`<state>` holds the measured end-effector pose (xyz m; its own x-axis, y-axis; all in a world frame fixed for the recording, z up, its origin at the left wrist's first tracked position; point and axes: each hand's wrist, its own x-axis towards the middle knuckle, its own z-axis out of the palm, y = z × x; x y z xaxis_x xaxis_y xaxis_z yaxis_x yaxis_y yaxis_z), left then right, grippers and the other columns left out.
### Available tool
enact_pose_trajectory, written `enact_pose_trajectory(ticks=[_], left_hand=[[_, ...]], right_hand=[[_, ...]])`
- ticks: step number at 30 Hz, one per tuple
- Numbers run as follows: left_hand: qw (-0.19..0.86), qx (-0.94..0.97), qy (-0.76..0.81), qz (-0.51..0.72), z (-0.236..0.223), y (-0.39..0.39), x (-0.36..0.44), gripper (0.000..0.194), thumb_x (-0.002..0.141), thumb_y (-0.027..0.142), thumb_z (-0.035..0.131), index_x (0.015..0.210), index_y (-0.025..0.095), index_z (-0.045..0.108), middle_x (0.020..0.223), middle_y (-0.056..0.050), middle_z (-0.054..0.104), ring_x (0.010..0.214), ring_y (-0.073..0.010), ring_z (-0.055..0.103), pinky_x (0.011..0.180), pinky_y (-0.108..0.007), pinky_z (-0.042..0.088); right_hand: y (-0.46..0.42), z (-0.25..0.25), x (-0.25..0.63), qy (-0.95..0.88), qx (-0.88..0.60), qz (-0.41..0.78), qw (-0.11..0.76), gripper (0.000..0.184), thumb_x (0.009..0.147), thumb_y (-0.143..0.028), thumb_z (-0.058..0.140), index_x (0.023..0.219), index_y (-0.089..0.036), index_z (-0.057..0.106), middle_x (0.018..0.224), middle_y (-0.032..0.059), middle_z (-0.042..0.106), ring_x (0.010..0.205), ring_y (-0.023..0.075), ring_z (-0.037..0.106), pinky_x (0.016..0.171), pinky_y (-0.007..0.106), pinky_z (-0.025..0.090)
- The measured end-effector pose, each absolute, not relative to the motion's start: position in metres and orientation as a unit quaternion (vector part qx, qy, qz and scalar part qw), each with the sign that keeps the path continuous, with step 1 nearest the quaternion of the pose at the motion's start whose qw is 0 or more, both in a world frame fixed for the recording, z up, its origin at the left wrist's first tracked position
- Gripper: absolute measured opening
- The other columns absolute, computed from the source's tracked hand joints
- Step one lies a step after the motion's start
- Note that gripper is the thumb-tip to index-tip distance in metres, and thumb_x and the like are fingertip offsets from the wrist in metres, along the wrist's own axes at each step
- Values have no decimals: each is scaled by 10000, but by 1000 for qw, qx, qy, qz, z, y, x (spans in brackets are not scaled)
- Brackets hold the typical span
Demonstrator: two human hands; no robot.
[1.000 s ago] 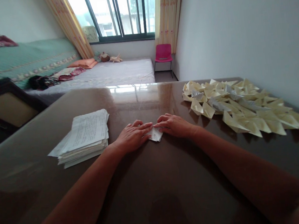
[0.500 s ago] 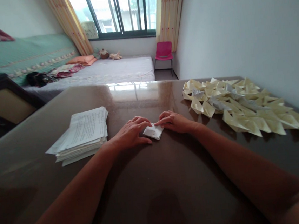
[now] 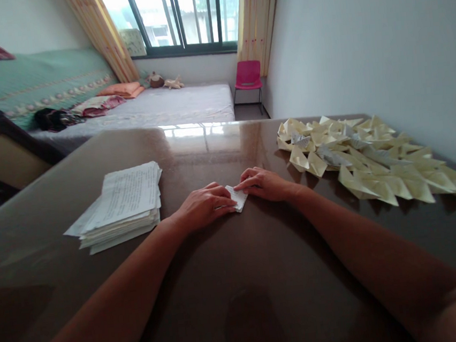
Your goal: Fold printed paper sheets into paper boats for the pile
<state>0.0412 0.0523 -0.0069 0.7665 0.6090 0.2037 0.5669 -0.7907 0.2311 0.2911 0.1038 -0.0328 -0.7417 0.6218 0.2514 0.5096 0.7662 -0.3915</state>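
- One camera sits on the person's head.
- It looks forward and a bit down, over the brown desk (image 3: 205,272).
- The near part of the desk is closest and fills the bottom.
- The left hand (image 3: 207,205) and right hand (image 3: 267,183) are a little farther out, near the middle.
- The white wall (image 3: 381,43) runs along the right.
- Far away, up high, it sees the bed (image 3: 189,102), pink chair (image 3: 248,75) and window (image 3: 195,21).
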Motion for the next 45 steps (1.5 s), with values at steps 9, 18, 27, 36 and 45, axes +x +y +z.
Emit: enact_pose_trajectory(ticks=[9,18,27,36,45], left_hand=[[18,935,331,123,-5,46,48,284,940,355,455,958,267,724,981,-6,690,888,-146,595,762,-243,441],[93,908,377,156,-6,48,45,265,921,366,482,934,273,731,951,-8,692,883,-155,604,786,-255,441],[182,870,429,161,-7,56,37,196,859,292,556,906,234,736,906,-22,688,847,-152,620,783,-243,461],[239,794,524,192,-7,56,43,238,858,307,541,1037,200,654,906,-22,727,811,-163,664,733,-257,482],[140,820,523,187,-13,51,49,151,910,286,467,1032,225,532,872,-7,647,751,-154,621,694,-260,456]], right_hand=[[97,-14,294,-923,-251,218,195,292,799,-342,694,1073,-242,710,1023,57,642,956,180,561,874,320,444],[87,-18,280,-927,-261,177,202,139,804,-301,667,920,-242,715,947,34,661,907,167,565,830,290,442],[86,-24,273,-906,-313,174,225,85,846,-237,587,861,-198,661,808,18,653,782,140,547,730,248,417],[83,-27,260,-868,-410,165,227,129,909,-316,536,913,-220,622,818,10,648,789,140,557,694,244,375],[82,-27,257,-856,-442,164,211,104,882,-315,576,887,-211,580,773,3,619,716,130,536,642,237,350]])
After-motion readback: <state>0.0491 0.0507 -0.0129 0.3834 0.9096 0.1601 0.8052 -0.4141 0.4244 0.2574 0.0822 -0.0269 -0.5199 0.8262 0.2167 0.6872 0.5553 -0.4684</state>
